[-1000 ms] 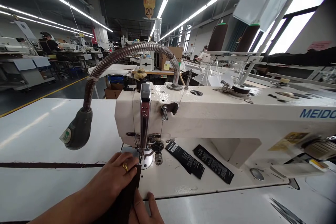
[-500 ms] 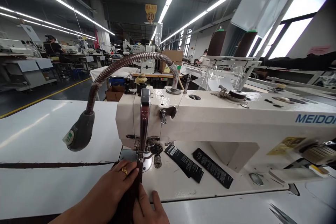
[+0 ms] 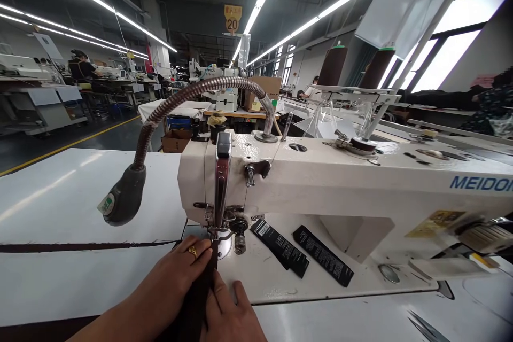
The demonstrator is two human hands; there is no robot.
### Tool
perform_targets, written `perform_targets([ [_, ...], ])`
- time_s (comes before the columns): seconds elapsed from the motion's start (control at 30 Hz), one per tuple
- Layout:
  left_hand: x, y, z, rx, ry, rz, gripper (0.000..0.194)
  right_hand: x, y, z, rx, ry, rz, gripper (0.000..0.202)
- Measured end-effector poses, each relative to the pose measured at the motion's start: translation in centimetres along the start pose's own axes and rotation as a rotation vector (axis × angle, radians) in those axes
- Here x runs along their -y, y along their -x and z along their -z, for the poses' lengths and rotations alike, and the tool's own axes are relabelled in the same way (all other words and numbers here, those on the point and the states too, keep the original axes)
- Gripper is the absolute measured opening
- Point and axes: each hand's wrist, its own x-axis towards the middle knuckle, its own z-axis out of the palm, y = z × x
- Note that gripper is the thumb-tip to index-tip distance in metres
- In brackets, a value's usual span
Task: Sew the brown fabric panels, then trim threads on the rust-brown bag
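Dark brown fabric [image 3: 196,299] runs up to the presser foot [image 3: 215,235] of a white sewing machine [image 3: 320,181]. My left hand [image 3: 176,272], with a gold ring, lies on the fabric just left of the foot, its fingers together and pressing on it. Nearer to me, my right hand [image 3: 230,310] grips the fabric's right edge between thumb and fingers; its lower part is cut off by the frame. A thin dark strip [image 3: 88,246] stretches across the table to the left of the machine.
Black printed labels [image 3: 324,256] lie on the machine bed. Metal tweezers [image 3: 428,326] rest at the lower right. A flexible-neck lamp [image 3: 126,195] hangs left of the machine head. Brown thread cones [image 3: 332,65] stand behind. A person [image 3: 80,67] sits far left; another shows at the right edge.
The view has shifted slightly. Both hands remain on the fabric close to the foot, with little movement. A person in dark patterned clothing has appeared at the right edge.
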Motion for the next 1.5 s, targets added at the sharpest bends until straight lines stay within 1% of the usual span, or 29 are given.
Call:
perform_targets([
  [0.1,0.2,0.4,-0.7,-0.021,0.024,0.027,0.042,0.0,-0.2,0.6,0.004,0.017,0.025,0.033],
  [0.2,0.1,0.3,-0.7,-0.026,0.055,0.033,0.043,0.0,-0.6,1.3,0.053,0.03,0.051,0.034],
  [0.23,0.0,0.2,-0.5,-0.028,0.063,0.033,0.042,0.1,-0.8,1.7,0.095,0.032,0.054,0.034],
  [0.3,-0.2,-0.1,0.0,-0.03,0.08,0.025,0.039,0.4,-1.3,2.8,0.217,0.033,0.051,0.035],
  [0.4,-0.3,-0.7,0.7,-0.029,0.094,-0.011,0.037,1.0,-2.2,5.2,0.405,0.001,0.008,0.035],
  [0.47,-0.2,-1.0,1.0,-0.025,0.091,-0.027,0.037,1.4,-2.7,6.9,0.493,-0.047,-0.022,0.035],
  [0.53,-0.1,-1.2,1.2,-0.002,0.089,-0.034,0.036,1.6,-3.0,8.1,0.539,-0.101,-0.035,0.036],
  [0.6,-0.1,-1.3,1.2,0.017,0.084,-0.053,0.035,1.6,-3.2,8.7,0.538,-0.144,-0.053,0.037],
  [0.67,0.0,-1.2,1.2,0.001,0.068,-0.069,0.035,1.6,-3.1,9.0,0.531,-0.172,-0.074,0.038],
  [0.73,0.0,-1.2,1.2,-0.021,0.061,-0.076,0.036,1.5,-3.1,9.2,0.556,-0.175,-0.073,0.039],
  [0.8,0.1,-1.1,1.1,-0.033,0.069,-0.074,0.036,1.4,-3.0,9.1,0.585,-0.153,-0.046,0.039],
  [0.87,0.1,-1.0,1.1,-0.031,0.081,-0.068,0.036,1.4,-2.8,8.4,0.569,-0.115,-0.001,0.039],
  [0.93,0.2,-0.9,1.0,-0.023,0.088,-0.062,0.037,1.4,-2.3,7.1,0.476,-0.062,0.055,0.036],
  [1.0,0.3,-0.8,0.8,-0.01,0.093,-0.054,0.041,0.9,-1.2,5.9,0.277,-0.012,0.109,0.033],
  [1.07,0.5,-0.7,0.6,0.004,0.101,-0.052,0.047,-0.7,1.0,5.6,0.03,0.022,0.158,0.029],
  [1.13,0.5,-0.6,0.5,0.02,0.104,-0.055,0.054,-4.0,4.3,6.7,-0.045,0.033,0.205,0.027],
  [1.17,0.5,-0.6,0.4,0.027,0.102,-0.058,0.057,-6.3,6.3,7.8,-0.111,0.075,0.167,0.029],
  [1.23,0.5,-0.7,0.4,0.037,0.09,-0.069,0.06,-11.7,10.6,9.9,-0.269,0.246,-0.125,0.037],
  [1.27,0.5,-0.7,0.5,0.038,0.083,-0.072,0.06,-14.4,12.6,10.7,-0.363,0.339,-0.281,0.042],
  [1.3,0.5,-0.7,0.5,0.04,0.081,-0.074,0.061,-16.9,14.4,11.2,-0.422,0.428,-0.407,0.047],
  [1.33,0.5,-0.7,0.5,0.044,0.083,-0.074,0.063,-18.9,16.0,11.3,-0.422,0.51,-0.464,0.053],
  [1.37,0.5,-0.7,0.5,0.049,0.084,-0.071,0.065,-20.4,17.2,11.1,-0.361,0.55,-0.505,0.056],
  [1.4,0.5,-0.6,0.5,0.055,0.085,-0.064,0.067,-21.1,18.1,10.6,-0.301,0.56,-0.554,0.057],
  [1.43,0.5,-0.5,0.4,0.062,0.085,-0.059,0.068,-21.3,18.6,10.0,-0.259,0.575,-0.591,0.06],
  [1.5,0.5,-0.2,0.2,0.065,0.081,-0.051,0.07,-20.6,18.8,9.0,-0.193,0.59,-0.63,0.062],
])
